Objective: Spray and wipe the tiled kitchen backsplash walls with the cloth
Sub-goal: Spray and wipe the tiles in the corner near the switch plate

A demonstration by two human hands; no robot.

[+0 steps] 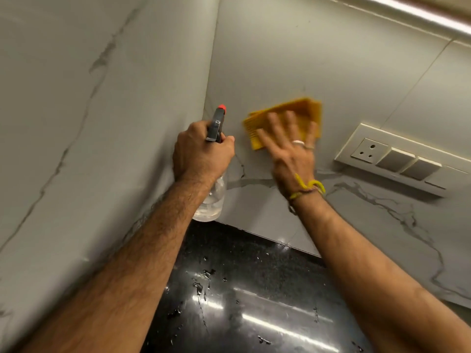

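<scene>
My left hand [198,151] grips the neck of a clear spray bottle [211,200] with a grey trigger head and red nozzle, held upright near the wall corner. My right hand [290,146], fingers spread flat, presses a folded yellow cloth [303,110] against the back backsplash wall [293,59], just right of the bottle. The grey marble-veined tiles run along the back wall and the left wall [89,110], meeting in a corner behind the bottle.
A white switch and socket panel [397,159] is mounted on the back wall to the right of the cloth. Below lies a black glossy countertop [242,301] with water droplets on it. A lit strip runs under the cabinet edge [420,14] at top right.
</scene>
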